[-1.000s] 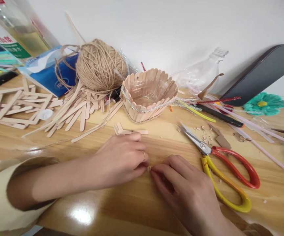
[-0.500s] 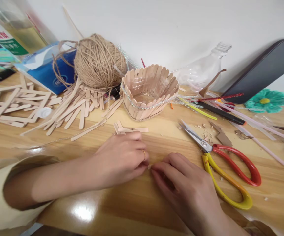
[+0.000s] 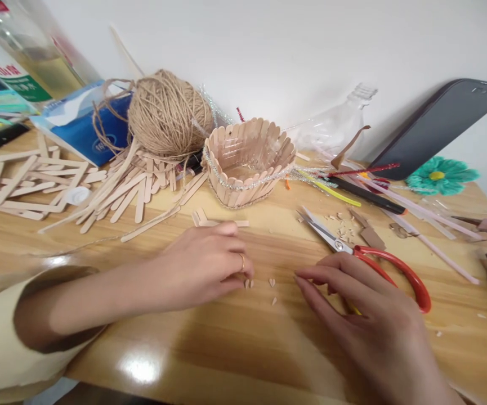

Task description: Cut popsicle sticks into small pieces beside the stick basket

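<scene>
My left hand (image 3: 213, 261) rests low over the wooden table, its fingers curled together, with two tiny pale wood chips (image 3: 249, 284) at its fingertips. Whether it grips anything is hidden. Between my hands lie a small heart-shaped wood piece (image 3: 272, 282) and a single chip (image 3: 274, 301). My right hand (image 3: 370, 315) has thumb and forefinger pinched together to the right of these pieces; anything in the pinch is too small to make out. It partly covers the handles of the scissors (image 3: 331, 236). Beyond my left hand are a few short craft sticks (image 3: 226, 223).
Behind stand a craft-stick basket (image 3: 247, 191), a ball of twine (image 3: 169, 115) and a clear plastic bottle (image 3: 331, 126). Loose craft sticks (image 3: 27, 174) cover the left. A dark phone (image 3: 437, 129) leans on the wall near a green flower (image 3: 441, 175).
My right hand has moved right, away from my left hand and over the scissors' handles. The small wood pieces between the hands have come into view. My left hand has barely moved.
</scene>
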Action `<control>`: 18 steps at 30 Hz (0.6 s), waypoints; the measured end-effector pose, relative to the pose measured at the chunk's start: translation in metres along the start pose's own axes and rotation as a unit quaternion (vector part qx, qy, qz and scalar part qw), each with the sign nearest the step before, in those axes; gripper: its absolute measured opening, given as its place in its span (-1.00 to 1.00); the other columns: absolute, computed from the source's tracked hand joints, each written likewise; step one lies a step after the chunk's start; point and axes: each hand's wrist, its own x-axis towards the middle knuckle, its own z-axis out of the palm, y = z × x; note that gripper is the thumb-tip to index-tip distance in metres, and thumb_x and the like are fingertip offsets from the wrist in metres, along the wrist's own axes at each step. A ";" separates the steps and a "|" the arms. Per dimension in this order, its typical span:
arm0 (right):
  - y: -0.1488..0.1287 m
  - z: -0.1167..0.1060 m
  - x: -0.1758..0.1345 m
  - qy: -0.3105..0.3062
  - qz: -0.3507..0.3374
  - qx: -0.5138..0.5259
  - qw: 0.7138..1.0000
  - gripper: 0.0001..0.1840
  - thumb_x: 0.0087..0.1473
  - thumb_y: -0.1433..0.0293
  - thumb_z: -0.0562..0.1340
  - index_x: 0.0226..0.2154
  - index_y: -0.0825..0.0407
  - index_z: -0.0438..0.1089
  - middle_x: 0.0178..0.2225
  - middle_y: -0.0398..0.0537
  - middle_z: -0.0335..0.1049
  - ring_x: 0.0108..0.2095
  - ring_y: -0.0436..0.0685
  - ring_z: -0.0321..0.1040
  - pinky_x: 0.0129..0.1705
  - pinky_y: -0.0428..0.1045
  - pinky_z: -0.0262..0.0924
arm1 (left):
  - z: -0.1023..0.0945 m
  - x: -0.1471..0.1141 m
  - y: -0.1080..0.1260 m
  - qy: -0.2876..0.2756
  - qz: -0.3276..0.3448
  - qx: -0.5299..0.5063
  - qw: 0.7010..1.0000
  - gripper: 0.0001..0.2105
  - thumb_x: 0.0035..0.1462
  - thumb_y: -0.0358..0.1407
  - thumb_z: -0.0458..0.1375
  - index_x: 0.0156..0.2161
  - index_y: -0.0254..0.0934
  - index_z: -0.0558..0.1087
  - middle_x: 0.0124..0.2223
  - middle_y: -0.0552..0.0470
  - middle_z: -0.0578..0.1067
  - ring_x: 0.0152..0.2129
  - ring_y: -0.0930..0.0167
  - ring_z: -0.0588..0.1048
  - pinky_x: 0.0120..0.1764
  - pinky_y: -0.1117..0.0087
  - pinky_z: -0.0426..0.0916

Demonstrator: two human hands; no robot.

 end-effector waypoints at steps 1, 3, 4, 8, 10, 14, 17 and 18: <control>0.002 -0.002 -0.001 0.007 0.003 -0.003 1.000 -0.90 0.08 0.50 0.20 -0.35 0.00 0.40 -0.42 -0.10 0.35 -0.41 0.02 0.33 -0.40 -0.08 0.22 | 0.000 0.001 0.001 -0.005 0.002 0.002 1.000 -0.87 0.14 -0.34 0.08 -0.32 -0.20 0.49 -0.39 0.08 0.48 -0.34 0.37 0.34 -0.31 0.40 0.20; 0.005 -0.004 -0.003 0.018 0.011 -0.006 1.000 -0.90 0.08 0.50 0.21 -0.35 -0.01 0.40 -0.41 -0.11 0.34 -0.40 0.03 0.33 -0.39 -0.06 0.22 | 0.000 0.004 0.001 -0.016 0.003 -0.001 1.000 -0.86 0.14 -0.34 0.08 -0.28 -0.18 0.50 -0.38 0.06 0.49 -0.33 0.36 0.34 -0.31 0.39 0.20; 0.006 -0.004 -0.005 0.019 0.013 -0.007 1.000 -0.90 0.08 0.50 0.20 -0.35 -0.02 0.40 -0.41 -0.11 0.34 -0.40 0.04 0.32 -0.39 -0.06 0.22 | -0.001 0.006 0.001 -0.024 0.003 -0.006 1.000 -0.86 0.13 -0.34 0.09 -0.26 -0.17 0.50 -0.37 0.06 0.49 -0.33 0.36 0.34 -0.32 0.39 0.20; 0.009 -0.007 -0.008 0.017 0.008 -0.012 1.000 -0.89 0.09 0.51 0.19 -0.35 -0.02 0.40 -0.40 -0.10 0.34 -0.40 0.04 0.33 -0.38 -0.06 0.23 | -0.006 0.010 0.001 -0.047 0.005 -0.022 0.999 -0.85 0.13 -0.35 0.10 -0.25 -0.15 0.51 -0.37 0.06 0.50 -0.34 0.37 0.34 -0.31 0.40 0.20; 0.010 -0.009 -0.009 0.021 0.001 -0.026 0.999 -0.90 0.08 0.50 0.20 -0.35 -0.02 0.39 -0.39 -0.10 0.34 -0.40 0.04 0.34 -0.39 -0.06 0.24 | -0.007 0.011 0.000 -0.052 0.014 -0.026 0.998 -0.85 0.14 -0.35 0.09 -0.26 -0.17 0.52 -0.37 0.06 0.50 -0.34 0.38 0.34 -0.26 0.39 0.20; 0.013 -0.015 -0.013 0.026 0.001 -0.051 0.998 -0.91 0.08 0.47 0.20 -0.34 -0.04 0.38 -0.37 -0.10 0.36 -0.38 0.05 0.36 -0.39 -0.06 0.27 | -0.007 0.014 -0.001 -0.059 0.027 -0.037 0.997 -0.85 0.15 -0.34 0.09 -0.29 -0.18 0.52 -0.37 0.07 0.50 -0.34 0.39 0.34 -0.24 0.39 0.21; 0.016 -0.019 -0.019 0.031 0.011 -0.062 0.997 -0.91 0.08 0.44 0.20 -0.32 -0.06 0.38 -0.35 -0.09 0.37 -0.37 0.07 0.38 -0.39 -0.05 0.28 | -0.008 0.016 -0.001 -0.068 0.023 -0.041 0.997 -0.86 0.14 -0.33 0.10 -0.31 -0.19 0.52 -0.38 0.08 0.50 -0.33 0.39 0.34 -0.23 0.38 0.22; 0.017 -0.021 -0.022 0.035 0.015 -0.068 0.997 -0.91 0.08 0.44 0.20 -0.31 -0.07 0.38 -0.34 -0.09 0.37 -0.36 0.07 0.39 -0.38 -0.05 0.29 | -0.008 0.016 0.000 -0.071 0.018 -0.040 0.997 -0.87 0.13 -0.34 0.11 -0.32 -0.20 0.53 -0.38 0.08 0.50 -0.33 0.39 0.35 -0.22 0.37 0.22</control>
